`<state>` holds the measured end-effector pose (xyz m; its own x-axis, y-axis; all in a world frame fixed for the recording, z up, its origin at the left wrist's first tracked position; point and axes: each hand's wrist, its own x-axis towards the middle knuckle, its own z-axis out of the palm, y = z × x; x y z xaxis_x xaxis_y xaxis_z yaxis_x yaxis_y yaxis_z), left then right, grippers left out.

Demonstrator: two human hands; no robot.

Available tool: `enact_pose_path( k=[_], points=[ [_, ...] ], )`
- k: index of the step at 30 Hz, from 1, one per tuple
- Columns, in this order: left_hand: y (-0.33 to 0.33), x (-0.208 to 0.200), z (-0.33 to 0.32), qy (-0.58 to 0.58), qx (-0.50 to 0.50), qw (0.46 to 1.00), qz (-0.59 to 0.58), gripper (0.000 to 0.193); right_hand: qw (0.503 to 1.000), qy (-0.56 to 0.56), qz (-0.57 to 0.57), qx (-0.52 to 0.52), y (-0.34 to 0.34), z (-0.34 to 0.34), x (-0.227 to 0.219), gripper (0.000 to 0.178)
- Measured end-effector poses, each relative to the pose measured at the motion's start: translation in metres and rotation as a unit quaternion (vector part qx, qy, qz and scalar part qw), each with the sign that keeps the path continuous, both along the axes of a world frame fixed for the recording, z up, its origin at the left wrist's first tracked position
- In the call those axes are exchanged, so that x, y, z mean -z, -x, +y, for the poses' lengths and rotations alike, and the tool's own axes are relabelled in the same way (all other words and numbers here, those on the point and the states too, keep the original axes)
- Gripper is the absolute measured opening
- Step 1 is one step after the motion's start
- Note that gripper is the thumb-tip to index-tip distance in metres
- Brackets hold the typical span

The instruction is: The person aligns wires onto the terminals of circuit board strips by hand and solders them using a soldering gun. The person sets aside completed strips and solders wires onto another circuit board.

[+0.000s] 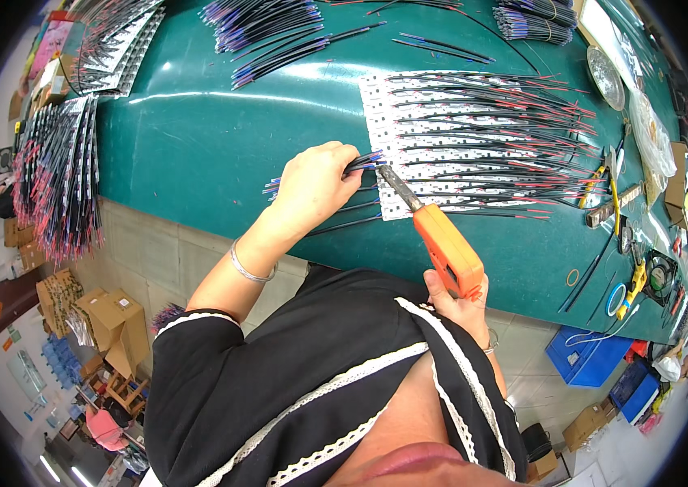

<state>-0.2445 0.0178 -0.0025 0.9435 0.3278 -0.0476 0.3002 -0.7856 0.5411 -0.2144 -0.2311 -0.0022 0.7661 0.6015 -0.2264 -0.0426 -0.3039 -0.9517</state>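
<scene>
Over the green counter (222,146), our left grip (316,180) is pinching a bundle of dark, blue-tipped wires (362,162), whose ends stick out to its right. Our right grip (465,307) is wrapped around an orange tool (449,247); its metal nozzle (399,187) points up and left to just beside those ends, though we cannot tell whether they touch. Right of our left grip, we see a white sheet (372,101) with rows of black, red-ended wires (490,136) lying across it. Beyond our left grip lies a pile of wires (263,28); below and right of our right grip stands a blue bin (581,357).
</scene>
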Motion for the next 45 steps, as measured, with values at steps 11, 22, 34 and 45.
enact_pose_path(
  k=[11, 22, 34, 45],
  points=[
    [-0.002, 0.001, -0.001, -0.009, 0.005, 1.000, 0.000, 0.013, 0.980, -0.093, 0.151, 0.086, 0.003, -0.007, -0.005, 0.031],
    [-0.006, -0.003, 0.007, 0.097, 0.027, 0.995, 0.010, 0.015, 0.975, -0.104, 0.185, 0.070, 0.004, -0.006, -0.007, 0.027],
    [-0.004, -0.001, 0.006, 0.035, 0.066, 0.997, -0.003, 0.012, 0.979, -0.060, 0.189, 0.052, 0.002, -0.003, -0.012, 0.026],
    [-0.006, -0.003, 0.006, 0.030, 0.075, 0.997, 0.005, 0.012, 0.973, -0.110, 0.181, 0.086, 0.001, -0.012, -0.009, 0.028]
  ],
)
